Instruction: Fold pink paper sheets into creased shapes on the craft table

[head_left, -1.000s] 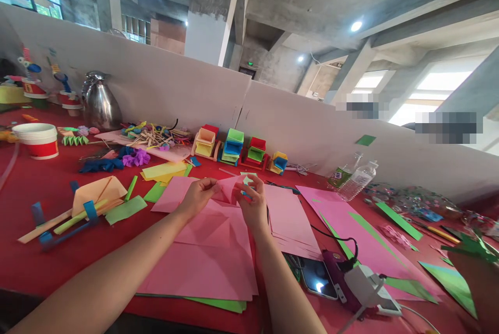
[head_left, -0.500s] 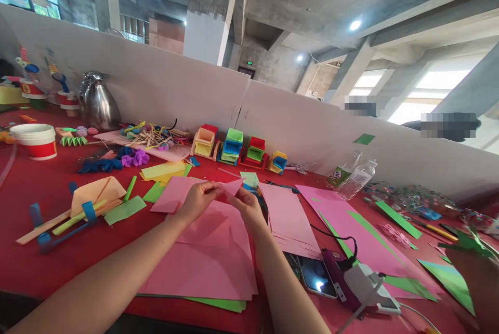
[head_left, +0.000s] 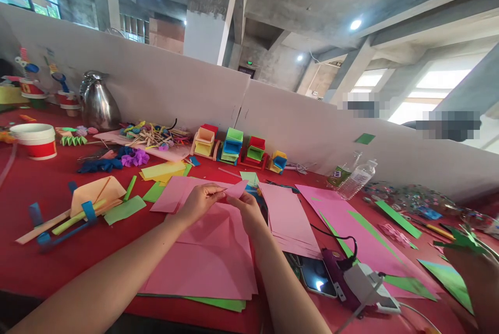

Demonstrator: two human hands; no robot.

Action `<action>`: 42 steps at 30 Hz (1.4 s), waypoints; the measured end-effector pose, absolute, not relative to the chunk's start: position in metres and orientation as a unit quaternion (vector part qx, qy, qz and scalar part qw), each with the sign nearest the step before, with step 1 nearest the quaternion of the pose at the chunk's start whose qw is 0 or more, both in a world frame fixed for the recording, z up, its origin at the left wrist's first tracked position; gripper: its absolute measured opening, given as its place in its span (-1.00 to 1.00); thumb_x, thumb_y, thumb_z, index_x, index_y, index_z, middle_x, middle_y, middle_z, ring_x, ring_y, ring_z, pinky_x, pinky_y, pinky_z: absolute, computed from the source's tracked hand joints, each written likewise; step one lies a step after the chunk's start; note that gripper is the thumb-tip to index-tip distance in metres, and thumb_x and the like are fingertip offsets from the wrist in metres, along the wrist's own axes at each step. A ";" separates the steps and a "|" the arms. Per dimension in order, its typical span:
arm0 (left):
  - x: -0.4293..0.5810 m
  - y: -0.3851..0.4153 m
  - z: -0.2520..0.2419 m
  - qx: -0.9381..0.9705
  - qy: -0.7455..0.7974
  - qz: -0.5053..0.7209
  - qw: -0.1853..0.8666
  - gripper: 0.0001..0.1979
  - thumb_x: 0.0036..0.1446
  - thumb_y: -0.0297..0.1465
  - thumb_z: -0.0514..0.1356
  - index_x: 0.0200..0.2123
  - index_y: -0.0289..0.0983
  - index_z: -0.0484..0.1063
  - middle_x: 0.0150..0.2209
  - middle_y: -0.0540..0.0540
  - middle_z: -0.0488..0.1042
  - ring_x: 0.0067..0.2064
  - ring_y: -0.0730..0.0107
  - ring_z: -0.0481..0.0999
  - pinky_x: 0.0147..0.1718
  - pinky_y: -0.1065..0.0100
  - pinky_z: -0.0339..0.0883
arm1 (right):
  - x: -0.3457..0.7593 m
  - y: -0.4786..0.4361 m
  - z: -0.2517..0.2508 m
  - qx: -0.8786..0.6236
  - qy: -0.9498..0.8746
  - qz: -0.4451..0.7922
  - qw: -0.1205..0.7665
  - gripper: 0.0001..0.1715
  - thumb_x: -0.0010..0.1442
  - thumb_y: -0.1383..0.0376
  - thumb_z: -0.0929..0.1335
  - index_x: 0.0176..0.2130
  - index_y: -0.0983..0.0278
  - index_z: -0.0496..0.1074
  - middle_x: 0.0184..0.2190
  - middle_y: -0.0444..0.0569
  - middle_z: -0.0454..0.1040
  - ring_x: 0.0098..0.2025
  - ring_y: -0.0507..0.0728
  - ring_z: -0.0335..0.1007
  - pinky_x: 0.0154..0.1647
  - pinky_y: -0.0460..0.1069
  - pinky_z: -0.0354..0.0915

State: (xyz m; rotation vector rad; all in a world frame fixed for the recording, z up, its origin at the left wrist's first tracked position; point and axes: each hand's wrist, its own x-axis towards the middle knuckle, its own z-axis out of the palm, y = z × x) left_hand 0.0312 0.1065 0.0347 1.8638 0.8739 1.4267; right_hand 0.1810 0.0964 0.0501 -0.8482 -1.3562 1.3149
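Note:
My left hand (head_left: 202,200) pinches the left side of a small folded piece of pink paper (head_left: 237,188). On its right side, my right hand (head_left: 246,208) holds the same piece between thumb and fingers. Both hands are close together above a stack of large pink sheets (head_left: 202,269), whose front edge shows a green sheet (head_left: 224,304) underneath. Part of the folded piece is hidden behind my fingers. To the right of my right hand lies a pile of pink strips (head_left: 290,217).
Folded paper boxes (head_left: 233,146) stand along the partition. A steel jug (head_left: 99,103) and white-red cups (head_left: 36,142) are at the left. Right of my forearm lie a phone (head_left: 317,278) and a white plug (head_left: 362,282). Another person's hand (head_left: 463,258) holds green paper at the far right.
The folded pink piece has tilted and dipped slightly between my hands, with my fingers shifted a little. At the far right, the other person's hand and green paper have moved slightly left.

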 end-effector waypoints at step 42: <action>0.024 0.112 0.038 0.620 0.287 0.540 0.491 -0.61 -0.06 -0.28 0.25 -0.12 -0.27 0.44 -0.22 -0.09 0.52 -0.21 0.28 0.45 -0.21 0.32 0.28 | 0.193 0.106 0.047 -0.419 -0.636 0.355 0.542 -0.66 -0.06 0.27 0.37 -0.20 0.23 0.46 -0.49 -0.13 0.43 -0.46 0.01 0.26 -0.44 -0.08 0.21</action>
